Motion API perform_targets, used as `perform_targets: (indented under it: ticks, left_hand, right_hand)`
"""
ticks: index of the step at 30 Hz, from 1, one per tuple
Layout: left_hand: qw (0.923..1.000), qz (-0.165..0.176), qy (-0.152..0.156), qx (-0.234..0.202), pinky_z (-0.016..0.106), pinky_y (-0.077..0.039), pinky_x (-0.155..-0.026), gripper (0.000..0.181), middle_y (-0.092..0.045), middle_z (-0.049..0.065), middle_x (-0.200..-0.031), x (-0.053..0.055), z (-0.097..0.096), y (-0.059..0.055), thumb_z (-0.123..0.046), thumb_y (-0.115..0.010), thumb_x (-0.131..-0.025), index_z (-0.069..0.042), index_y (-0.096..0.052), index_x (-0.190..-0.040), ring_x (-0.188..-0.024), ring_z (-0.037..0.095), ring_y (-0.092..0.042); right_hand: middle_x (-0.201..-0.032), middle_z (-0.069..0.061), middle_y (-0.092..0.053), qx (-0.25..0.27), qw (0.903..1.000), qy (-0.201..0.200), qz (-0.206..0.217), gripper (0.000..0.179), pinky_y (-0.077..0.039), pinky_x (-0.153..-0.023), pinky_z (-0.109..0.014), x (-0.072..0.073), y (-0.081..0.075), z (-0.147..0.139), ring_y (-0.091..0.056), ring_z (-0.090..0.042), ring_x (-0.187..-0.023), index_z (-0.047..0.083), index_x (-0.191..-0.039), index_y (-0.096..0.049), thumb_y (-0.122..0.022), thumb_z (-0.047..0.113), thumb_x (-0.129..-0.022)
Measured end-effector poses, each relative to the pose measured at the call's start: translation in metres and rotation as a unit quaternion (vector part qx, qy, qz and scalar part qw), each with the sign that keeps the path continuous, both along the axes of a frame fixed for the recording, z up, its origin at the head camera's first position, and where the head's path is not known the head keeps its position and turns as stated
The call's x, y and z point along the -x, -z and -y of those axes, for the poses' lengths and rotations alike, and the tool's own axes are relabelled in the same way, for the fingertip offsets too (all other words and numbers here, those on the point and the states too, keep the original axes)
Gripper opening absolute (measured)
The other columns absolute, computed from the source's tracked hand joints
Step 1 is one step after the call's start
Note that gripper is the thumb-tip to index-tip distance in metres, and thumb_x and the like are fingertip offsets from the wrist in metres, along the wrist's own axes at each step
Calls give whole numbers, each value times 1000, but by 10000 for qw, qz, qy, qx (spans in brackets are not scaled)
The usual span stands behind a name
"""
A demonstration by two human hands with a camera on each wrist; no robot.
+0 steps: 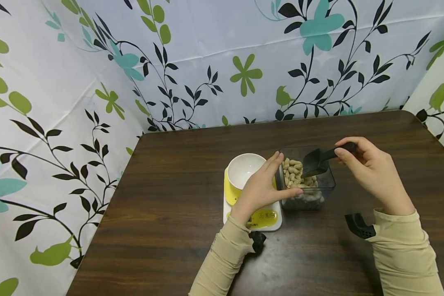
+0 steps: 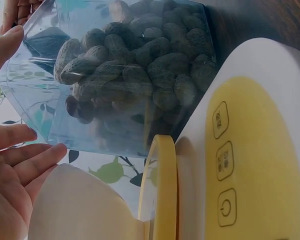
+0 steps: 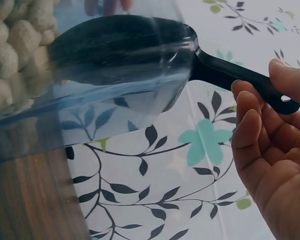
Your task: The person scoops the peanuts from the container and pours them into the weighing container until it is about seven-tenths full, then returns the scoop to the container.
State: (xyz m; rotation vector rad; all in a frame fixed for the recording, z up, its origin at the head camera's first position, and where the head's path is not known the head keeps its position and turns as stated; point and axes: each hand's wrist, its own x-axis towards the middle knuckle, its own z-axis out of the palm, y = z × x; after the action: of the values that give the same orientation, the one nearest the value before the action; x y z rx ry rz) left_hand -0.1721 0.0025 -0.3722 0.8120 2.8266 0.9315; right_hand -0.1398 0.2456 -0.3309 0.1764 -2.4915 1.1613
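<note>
Hands point(image 1: 260, 187) point(image 1: 371, 172) holding scoop point(image 1: 313, 163), touching box point(image 1: 326, 191), peanuts point(image 1: 291, 172) inside

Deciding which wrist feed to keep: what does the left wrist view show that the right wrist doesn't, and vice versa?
Left wrist only: the scale with its buttons, and part of the white bowl.

Right wrist only: a clear look at the scoop handle pinched by the right hand, with the hole near its end.

Both: peanuts in the clear container, the dark scoop seen through its wall, parts of both hands, patterned cloth and wooden tabletop.
</note>
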Motion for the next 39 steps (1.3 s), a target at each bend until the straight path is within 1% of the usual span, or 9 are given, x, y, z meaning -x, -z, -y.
perform_targets:
  ticks: [4,8,11,17,24,27,32,35,39]
  left_hand:
    - [10000,46,5,16,39,-41,-106,94,-19,-6,-157,0,1,0,-63,-64,-76,-22,-21,-150,-141,17,-30]
    - [10000,-7,30,28,39,-41,-106,94,-19,-5,-157,1,1,-1,-63,-63,-76,-22,-21,-150,-141,17,-29]
    - [10000,-35,48,31,39,-41,-106,94,-19,-4,-157,1,1,-1,-63,-63,-76,-20,-22,-150,-141,16,-29]
    - [9999,-58,79,44,38,-40,-107,95,-19,-3,-157,2,1,-1,-62,-64,-76,-18,-23,-149,-142,16,-28]
    - [9999,-92,76,-16,39,-39,-108,96,-20,-2,-157,3,0,1,-62,-64,-76,-18,-23,-150,-142,16,-28]
    - [10000,-67,50,-24,39,-39,-107,96,-20,-3,-157,3,1,1,-63,-64,-75,-19,-22,-150,-142,15,-28]
    - [10000,-42,60,2,38,-40,-107,96,-19,-3,-157,2,1,2,-62,-64,-76,-18,-23,-150,-142,15,-28]
    - [9999,-32,97,14,39,-40,-107,95,-19,-3,-157,2,2,1,-62,-64,-76,-18,-23,-150,-142,16,-28]
    - [9999,-100,125,42,39,-40,-106,95,-20,-1,-157,2,2,1,-62,-64,-76,-17,-23,-149,-142,16,-28]
  right_hand:
    - [-80,31,-55,-137,9999,-16,22,22,-36,-51,-15,1,2,3,-52,21,-70,15,-110,-62,-61,24,-91]
    - [-79,31,-56,-157,9998,-77,3,22,-37,-50,-15,4,4,4,-54,19,-70,14,-111,-61,-60,24,-91]
    - [-76,31,-57,-30,9998,-159,70,21,-41,-52,-13,7,8,2,-56,16,-68,12,-112,-60,-58,21,-92]
    - [-75,24,-62,427,9982,-348,256,22,-47,-61,-7,13,16,-6,-61,7,-67,9,-113,-59,-58,15,-92]
    - [-76,20,-65,977,9928,-688,133,18,-50,-63,-9,18,20,-8,-63,3,-66,5,-109,-59,-57,9,-92]
    - [-77,21,-66,956,9915,-854,202,17,-50,-65,-8,20,24,-9,-64,3,-67,5,-110,-58,-55,8,-93]
    - [-78,24,-66,788,9914,-989,335,18,-50,-67,-8,21,28,-9,-64,3,-69,5,-112,-56,-52,11,-95]
    - [-78,24,-66,825,9905,-1057,317,18,-48,-68,-7,21,30,-11,-63,4,-69,8,-112,-56,-51,10,-95]
    - [-78,21,-67,1017,9859,-1273,383,19,-47,-71,-6,21,33,-16,-63,2,-71,12,-113,-56,-49,7,-96]
